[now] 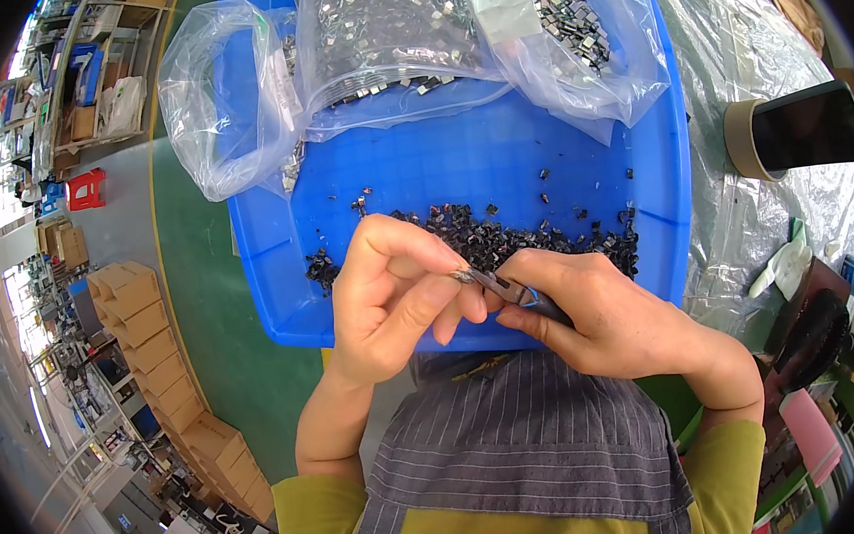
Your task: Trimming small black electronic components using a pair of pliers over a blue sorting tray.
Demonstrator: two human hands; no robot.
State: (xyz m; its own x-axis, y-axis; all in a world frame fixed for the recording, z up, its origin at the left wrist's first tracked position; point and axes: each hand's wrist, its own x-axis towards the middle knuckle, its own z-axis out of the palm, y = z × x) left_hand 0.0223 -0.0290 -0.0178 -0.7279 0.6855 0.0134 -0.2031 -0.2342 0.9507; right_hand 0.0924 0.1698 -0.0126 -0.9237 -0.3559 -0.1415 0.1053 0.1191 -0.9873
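Observation:
My left hand (pixel 394 295) pinches a tiny metallic part (pixel 463 275) between thumb and forefinger. In my right hand (pixel 591 309) is a pair of small pliers or cutters (pixel 511 290) with dark handles and a bit of blue; the jaws meet the part at my left fingertips. Both hands are over the near edge of a blue plastic bin (pixel 458 154). Behind them, a heap of small black pieces (pixel 485 234) lies along the bin's near side. My fingers hide much of the small part.
Clear plastic bags (pixel 389 39) of small silvery parts fill the bin's far end; another open bag (pixel 229 112) hangs over its left rim. To the right, a phone (pixel 812 126) rests on a cardboard roll (pixel 746 141) on plastic sheeting. Stacked cardboard boxes (pixel 153 359) stand left.

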